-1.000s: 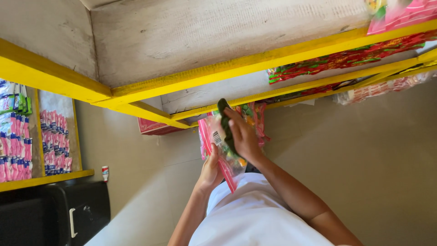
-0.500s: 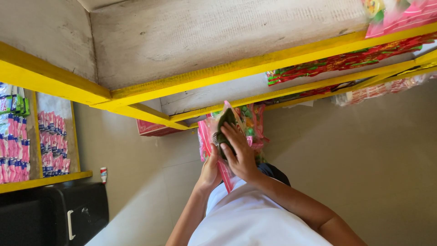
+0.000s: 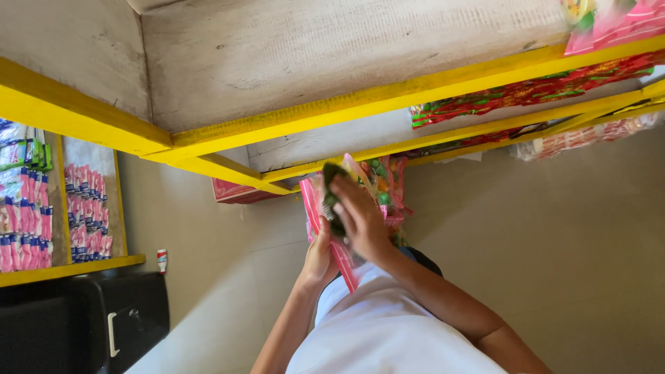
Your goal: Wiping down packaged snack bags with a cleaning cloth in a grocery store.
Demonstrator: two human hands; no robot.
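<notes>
My left hand [image 3: 317,255] grips a bundle of pink snack packets [image 3: 382,181] from below, held out in front of my white shirt. My right hand [image 3: 361,220] lies across the top of the bundle, its fingers closed around a small dark green packet [image 3: 331,173]. The bundle hangs just in front of the lower yellow-edged shelf [image 3: 332,165]. The right hand is a little blurred, and the far side of the bundle is hidden behind it.
Yellow-edged wooden shelves [image 3: 346,111] run across the top, with red and green packets [image 3: 526,93] and pink packets [image 3: 616,24] on the right. Rows of pink sachets [image 3: 86,215] hang at left above a black cabinet [image 3: 83,322]. A small bottle [image 3: 162,260] stands on the beige floor.
My right hand with the dark green packet has slid down from the top edge of the bundle and now lies across its face. The left hand has hardly moved.
</notes>
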